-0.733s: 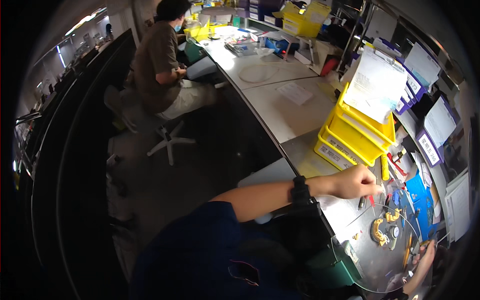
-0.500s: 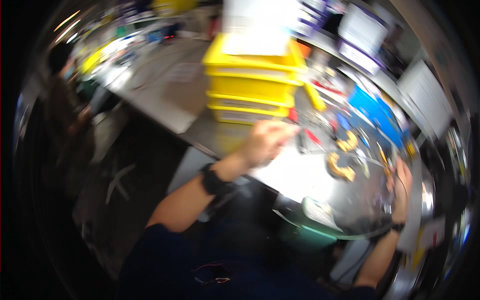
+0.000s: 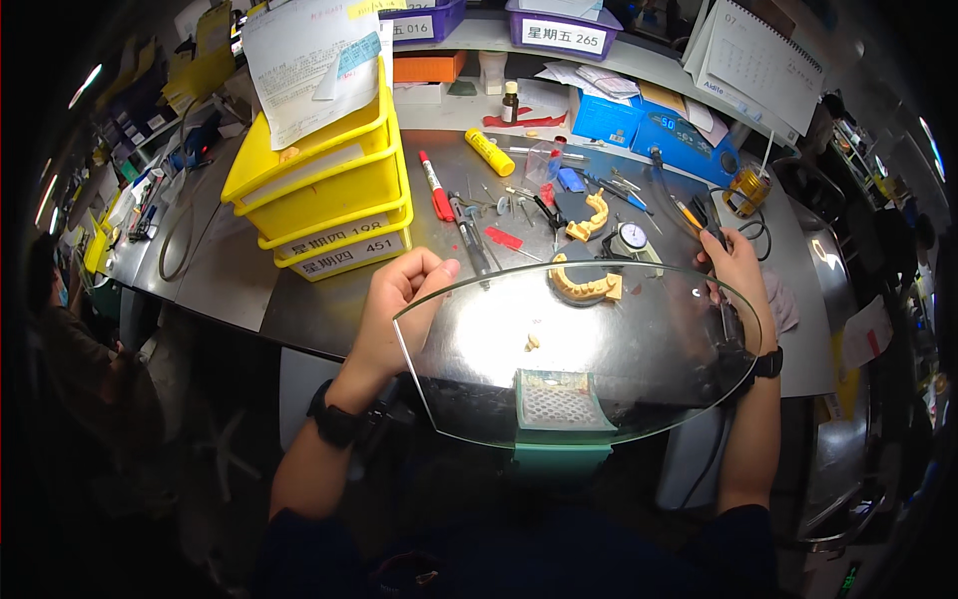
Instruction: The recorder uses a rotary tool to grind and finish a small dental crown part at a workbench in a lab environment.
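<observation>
My left hand (image 3: 391, 304) is closed, fingers curled by the left edge of a clear curved shield (image 3: 469, 389); whatever they may hold is hidden. At the right, my right hand (image 3: 736, 268) curls its fingers around a dark slender tool (image 3: 707, 215), partly covered by the hand. Through the shield I see a small tan piece like a tooth crown (image 3: 532, 342) on the lit metal bench. Beyond it lie two tan dental arch models (image 3: 585, 290) on dark bases. A round dial gauge (image 3: 634, 237) sits beside them.
Stacked yellow trays (image 3: 329, 205) with papers stand at the left. Several small tools, a red marker (image 3: 436, 188) and a yellow tube (image 3: 489, 153) lie behind the models. A blue box with a display (image 3: 684, 140) and an amber jar (image 3: 746, 190) stand at the back right. Another person (image 3: 85, 349) is at far left.
My view has turned right and sharpened. My right hand, near the bench's right side before, is now around the dark tool. My left hand stays closed, now by the shield's edge.
</observation>
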`<state>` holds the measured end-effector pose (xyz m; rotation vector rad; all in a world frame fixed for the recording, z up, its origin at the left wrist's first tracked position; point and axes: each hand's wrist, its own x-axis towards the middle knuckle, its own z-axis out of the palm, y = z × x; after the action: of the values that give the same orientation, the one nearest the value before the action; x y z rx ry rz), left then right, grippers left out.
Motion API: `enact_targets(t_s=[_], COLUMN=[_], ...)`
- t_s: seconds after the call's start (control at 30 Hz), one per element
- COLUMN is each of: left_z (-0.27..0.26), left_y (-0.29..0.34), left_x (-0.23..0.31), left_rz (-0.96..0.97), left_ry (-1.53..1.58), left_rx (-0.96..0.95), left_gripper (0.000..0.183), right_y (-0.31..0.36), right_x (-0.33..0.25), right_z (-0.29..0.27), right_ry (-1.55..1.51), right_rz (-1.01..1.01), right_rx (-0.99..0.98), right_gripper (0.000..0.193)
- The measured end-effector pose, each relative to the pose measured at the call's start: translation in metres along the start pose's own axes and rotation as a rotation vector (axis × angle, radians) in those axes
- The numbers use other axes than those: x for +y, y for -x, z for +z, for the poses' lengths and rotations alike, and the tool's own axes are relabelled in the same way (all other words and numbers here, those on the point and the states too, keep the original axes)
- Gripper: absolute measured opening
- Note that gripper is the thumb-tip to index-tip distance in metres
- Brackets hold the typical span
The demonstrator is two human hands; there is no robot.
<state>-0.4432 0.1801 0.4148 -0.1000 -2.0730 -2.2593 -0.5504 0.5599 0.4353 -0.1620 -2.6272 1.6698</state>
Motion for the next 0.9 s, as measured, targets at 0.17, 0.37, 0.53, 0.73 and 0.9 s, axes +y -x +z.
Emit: enact_targets(t_s=[0.17, 0.37, 0.53, 0.73, 0.9], left_z=[-0.004, -0.003, 0.024, 0.029, 0.050], left_y=[0.001, -0.013, -0.052, -0.120, -0.144], left_x=[0.014, 0.042, 0.057, 0.038, 0.014], left_rz=[0.159, 0.027, 0.278, 0.527, 0.439], left_ry=[-0.354, -0.433, -0.730, -1.081, -1.367], left_rx=[-0.001, -0.085, -0.186, -0.097, -0.191], left_gripper=[0.020, 0.016, 0.015, 0.015, 0.017], right_y=[-0.003, -0.003, -0.007, -0.004, -0.002], right_x=[0.009, 0.007, 0.015, 0.012, 0.012], right_z=[0.002, 0.005, 0.001, 0.007, 0.002], right_ry=[0.026, 0.089, 0.122, 0.170, 0.197], right_rz=[-0.034, -0.044, -0.060, -0.056, -0.091], right_rx=[0.007, 0.003, 0.017, 0.043, 0.043], right_gripper=[0.034, 0.036, 0.044, 0.051, 0.050])
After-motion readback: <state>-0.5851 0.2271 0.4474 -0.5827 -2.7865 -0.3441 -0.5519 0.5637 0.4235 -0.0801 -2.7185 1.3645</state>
